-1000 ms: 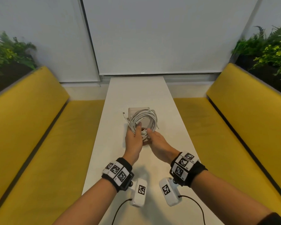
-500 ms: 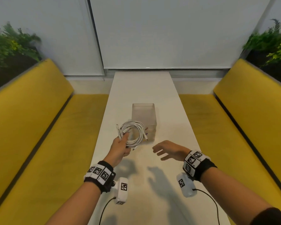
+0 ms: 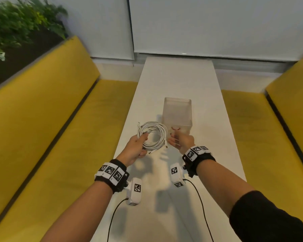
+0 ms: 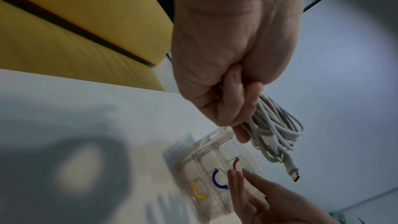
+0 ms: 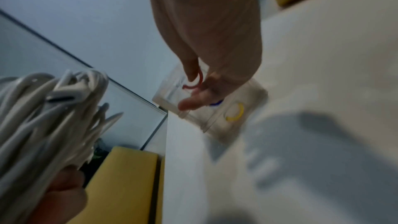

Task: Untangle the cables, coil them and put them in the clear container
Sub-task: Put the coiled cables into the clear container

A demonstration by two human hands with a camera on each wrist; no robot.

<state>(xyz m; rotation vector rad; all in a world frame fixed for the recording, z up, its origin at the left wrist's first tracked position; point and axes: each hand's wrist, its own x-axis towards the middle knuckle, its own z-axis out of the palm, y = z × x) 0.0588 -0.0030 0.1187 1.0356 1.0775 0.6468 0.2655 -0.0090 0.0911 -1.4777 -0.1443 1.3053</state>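
The left hand [image 3: 136,149] keeps its grip curled round the coiled white cables [image 3: 153,135], held above the worktop [image 3: 178,75] just left of the clear container [image 3: 177,113]; half a second ago the coil sat lower. The right hand [image 3: 183,142], then hovering spread above the worktop, has come forward to the container's near wall, fingers loosely extended; whether they touch it is unclear. The wrist views are blurred; red, blue and yellow arcs show through the container.
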